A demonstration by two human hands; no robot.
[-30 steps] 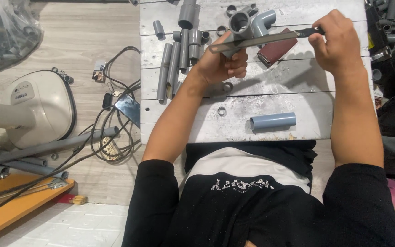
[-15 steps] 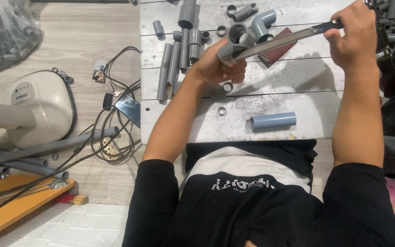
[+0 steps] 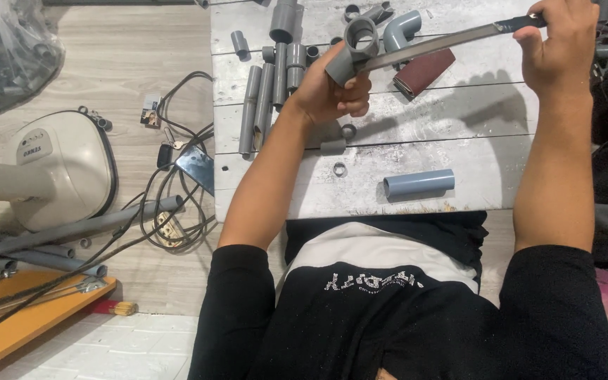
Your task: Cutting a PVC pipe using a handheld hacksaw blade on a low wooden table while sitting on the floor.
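My left hand (image 3: 328,91) grips a grey plastic pipe tee fitting (image 3: 353,49) and holds it up over the white plank table (image 3: 473,119). My right hand (image 3: 557,46) is closed around the dark handle of a long flat metal blade (image 3: 438,43). The blade's tip rests against the fitting's side opening. A short grey pipe piece (image 3: 419,184) lies near the table's front edge. A small grey ring (image 3: 339,169) and a short grey sleeve (image 3: 333,146) lie under my left wrist.
Several grey pipes (image 3: 265,95) and a grey elbow (image 3: 402,28) lie at the table's back, beside a brown sanding block (image 3: 423,72). On the floor at left are a white fan base (image 3: 58,169), tangled black cables (image 3: 170,204), long grey pipes (image 3: 72,232) and an orange board (image 3: 29,324).
Both hands rose and moved toward the table's back. My right hand drew the blade to the right along the fitting, which my left hand lifted higher.
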